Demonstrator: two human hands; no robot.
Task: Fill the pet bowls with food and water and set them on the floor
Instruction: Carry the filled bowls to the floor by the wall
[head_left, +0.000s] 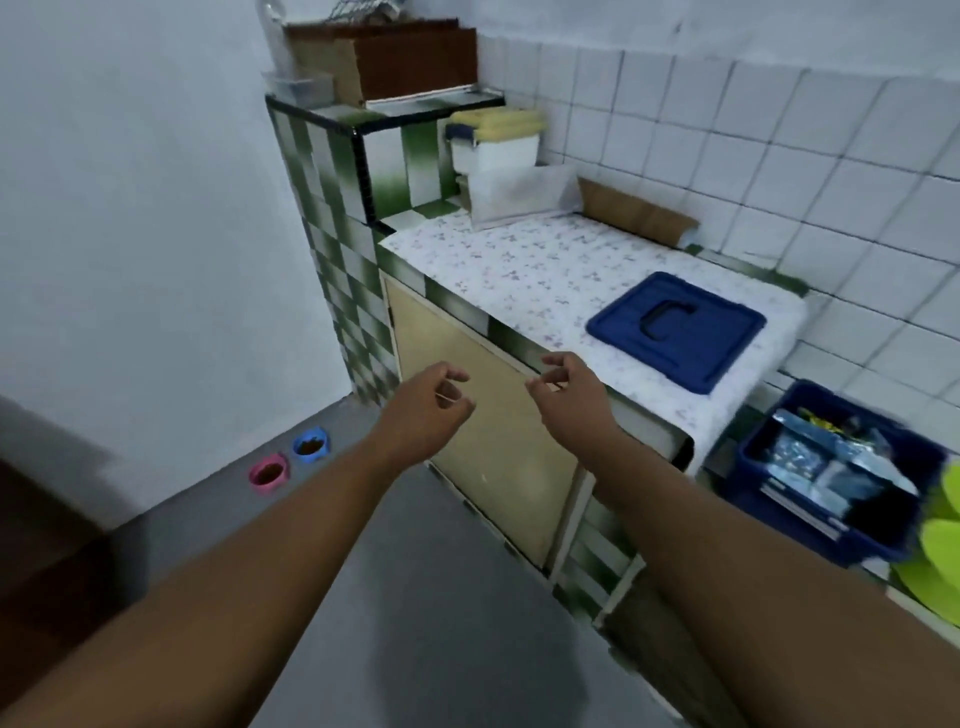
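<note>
- Left hand (427, 410) and right hand (566, 395) were held out side by side in front of the cupboard door (488, 415), fingers loosely curled, both empty.
- Pink bowl (268, 473) and blue bowl (310, 444) sat on the grey floor (415, 571) against the wall, well beyond and left of the left hand.
- Both were round and upright, openings facing up; no long axis. The pair touched or nearly so; dark food showed in each.
- Blue lid (675, 332) lay flat on the counter (519, 270), just past the right hand.
</note>
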